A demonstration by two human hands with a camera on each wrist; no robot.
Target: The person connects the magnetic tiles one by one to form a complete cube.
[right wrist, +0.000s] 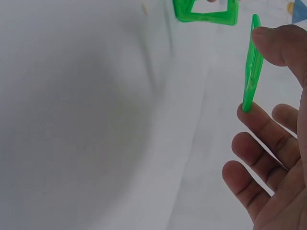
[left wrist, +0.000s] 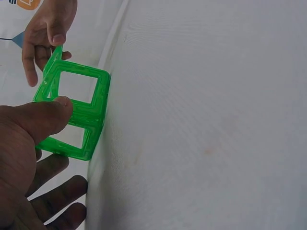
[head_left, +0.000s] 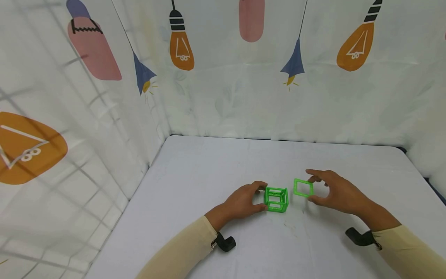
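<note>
In the head view my left hand (head_left: 240, 202) holds a small green box (head_left: 277, 202) of open square frame tiles at its left side, low over the white table. The left wrist view shows my thumb pressed on a bar of this box (left wrist: 91, 115), with the other fingers spread below. To its right, my right hand (head_left: 337, 193) pinches a single green square frame tile (head_left: 295, 186) by its right edge. Seen edge-on in the right wrist view, that tile (right wrist: 252, 67) sits between thumb and a fingertip. A narrow gap separates tile and box.
The white tabletop (head_left: 209, 166) stretches around both hands. Behind it hangs a pale cloth (head_left: 226, 104) printed with bulbs and lamps, and another cloth side (head_left: 87, 155) rises at the left. Black wrist mounts (head_left: 225, 243) sit at both sleeves.
</note>
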